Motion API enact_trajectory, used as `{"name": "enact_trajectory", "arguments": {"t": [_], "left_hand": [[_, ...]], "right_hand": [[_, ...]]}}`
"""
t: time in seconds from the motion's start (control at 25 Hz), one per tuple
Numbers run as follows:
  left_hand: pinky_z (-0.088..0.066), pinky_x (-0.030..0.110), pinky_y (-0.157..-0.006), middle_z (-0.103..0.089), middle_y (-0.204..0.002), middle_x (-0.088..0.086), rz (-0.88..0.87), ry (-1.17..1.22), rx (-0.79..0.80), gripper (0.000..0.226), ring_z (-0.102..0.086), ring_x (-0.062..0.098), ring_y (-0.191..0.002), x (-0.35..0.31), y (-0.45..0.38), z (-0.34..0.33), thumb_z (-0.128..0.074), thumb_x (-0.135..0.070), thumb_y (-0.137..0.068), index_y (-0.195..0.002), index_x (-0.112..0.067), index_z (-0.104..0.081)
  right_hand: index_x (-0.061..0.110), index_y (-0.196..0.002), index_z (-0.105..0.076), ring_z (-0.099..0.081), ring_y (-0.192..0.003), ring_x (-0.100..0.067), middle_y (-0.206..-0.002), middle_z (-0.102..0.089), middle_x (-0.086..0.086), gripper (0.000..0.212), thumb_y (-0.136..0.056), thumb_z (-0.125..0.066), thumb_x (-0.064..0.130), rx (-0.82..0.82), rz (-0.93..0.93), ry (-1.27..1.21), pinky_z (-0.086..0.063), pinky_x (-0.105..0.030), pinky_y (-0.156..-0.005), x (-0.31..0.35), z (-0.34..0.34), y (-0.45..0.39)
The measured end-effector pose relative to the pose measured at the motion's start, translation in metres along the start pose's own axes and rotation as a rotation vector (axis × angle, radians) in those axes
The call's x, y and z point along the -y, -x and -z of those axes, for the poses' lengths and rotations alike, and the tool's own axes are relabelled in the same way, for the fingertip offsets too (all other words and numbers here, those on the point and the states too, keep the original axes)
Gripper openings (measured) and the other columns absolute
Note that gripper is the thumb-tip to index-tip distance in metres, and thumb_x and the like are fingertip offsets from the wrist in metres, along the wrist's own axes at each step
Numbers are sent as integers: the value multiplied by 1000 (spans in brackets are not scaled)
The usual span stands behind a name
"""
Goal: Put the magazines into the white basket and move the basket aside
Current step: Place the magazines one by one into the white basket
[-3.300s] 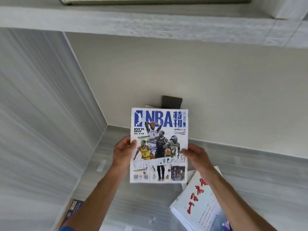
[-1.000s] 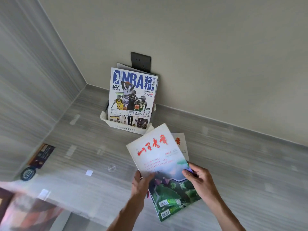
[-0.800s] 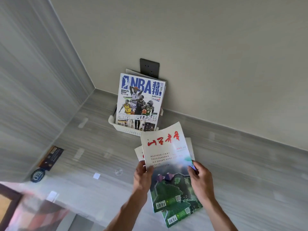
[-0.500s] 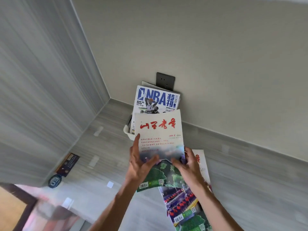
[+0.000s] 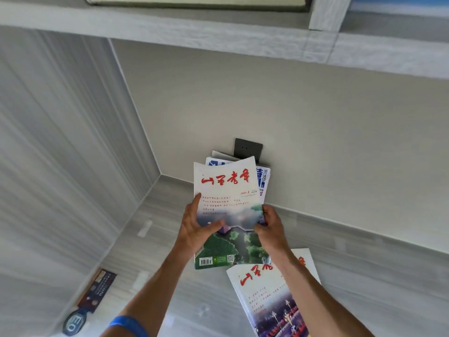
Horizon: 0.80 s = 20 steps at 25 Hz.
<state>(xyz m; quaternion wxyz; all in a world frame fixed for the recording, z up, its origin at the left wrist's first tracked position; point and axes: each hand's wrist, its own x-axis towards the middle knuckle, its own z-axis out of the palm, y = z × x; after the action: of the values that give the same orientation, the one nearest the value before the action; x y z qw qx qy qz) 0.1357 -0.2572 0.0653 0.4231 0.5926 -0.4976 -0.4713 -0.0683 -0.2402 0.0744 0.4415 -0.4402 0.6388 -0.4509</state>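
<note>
While both hands grip, glossy magazine bows.

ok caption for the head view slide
Both hands, left hand and right hand, lift a white red-titled magazine above the grey desk.

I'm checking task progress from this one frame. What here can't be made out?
- White basket: head view, fully hidden behind the held magazine.
- NBA magazine: mostly covered by it.
- Magazines on the desk: bottom edge cuts them; right forearm overlaps.
- Small cover text: too small.
</note>
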Motion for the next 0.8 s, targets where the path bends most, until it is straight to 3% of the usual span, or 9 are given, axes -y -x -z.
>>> {"name": "enact_trajectory", "arguments": {"t": [0.08, 0.2, 0.24, 0.36, 0.48, 0.6, 0.68, 0.76, 0.8], "left_hand": [[-53, 11, -78, -42, -125, -7, -51, -89, 61, 95, -47, 9, -115, -8, -17, 3, -91, -29, -61, -137, -42, -35], [-56, 30, -92, -44, -136, -1, -142, -275, 112, 97, -47, 14, -122, -10, -40, 2, -87, -34, -64, -143, -37, -29], [-53, 29, -91, -41, -139, -2, -134, -320, 112, 100, -44, 12, -121, -9, -46, 0, -86, -34, -65, -145, -37, -26], [-43, 11, -75, -39, -141, -2, -89, -376, 105, 103, -40, 6, -114, -6, -60, -5, -87, -29, -65, -146, -35, -22], [-47, 13, -73, -44, -134, -1, -80, -321, 131, 96, -48, 15, -115, -2, -73, -4, -87, -25, -61, -138, -37, -30], [-49, 7, -65, -46, -123, -21, -98, -179, 185, 93, -49, 7, -111, -8, -82, -2, -87, -27, -61, -129, -58, -33], [-47, 3, -66, -41, -115, -37, -123, -153, 207, 91, -47, -5, -108, -14, -83, 0, -85, -31, -61, -124, -68, -31], [-50, 15, -84, -44, -121, -24, -100, -122, 212, 91, -47, -1, -113, -13, -85, 0, -83, -28, -61, -135, -50, -34], [-54, 25, -89, -47, -125, -14, -78, -90, 210, 87, -49, 7, -117, -9, -87, 0, -83, -21, -61, -135, -39, -39]], "right_hand": [[24, -100, -57, -64, -73, -8, -94, -70, -3, 47, -76, -51, -17, -88, 48, 49, -48, -16, -56, 8, 1, -15], [28, -92, -56, -64, -75, -17, -86, -69, 3, 33, -84, -56, -4, -260, 95, 183, -43, -17, -52, 6, -5, -32], [28, -92, -56, -65, -74, -16, -86, -69, 5, 28, -86, -57, 0, -279, 94, 215, -43, -17, -51, 3, -10, -36], [25, -106, -58, -65, -79, -12, -100, -70, 4, 19, -91, -60, 13, -177, 40, 332, -52, -24, -58, -6, -23, -41], [23, -120, -58, -65, -95, -21, -113, -67, 3, 32, -91, -60, 12, -93, -51, 353, -57, -32, -74, -17, -28, -44], [19, -102, -64, -63, -89, -22, -107, -71, -4, 21, -94, -50, 6, -168, -64, 375, -45, -21, -57, -24, -27, -50], [21, -92, -63, -62, -73, -19, -94, -73, -6, 17, -97, -49, 13, -253, -59, 350, -41, -25, -54, -24, -25, -52], [23, -99, -61, -61, -66, -15, -91, -72, -5, 11, -97, -52, 18, -243, -81, 292, -48, -29, -54, -28, -19, -53], [23, -108, -60, -64, -73, -16, -97, -71, -3, 17, -93, -57, 15, -175, -120, 259, -55, -32, -61, -31, -18, -53]]}}
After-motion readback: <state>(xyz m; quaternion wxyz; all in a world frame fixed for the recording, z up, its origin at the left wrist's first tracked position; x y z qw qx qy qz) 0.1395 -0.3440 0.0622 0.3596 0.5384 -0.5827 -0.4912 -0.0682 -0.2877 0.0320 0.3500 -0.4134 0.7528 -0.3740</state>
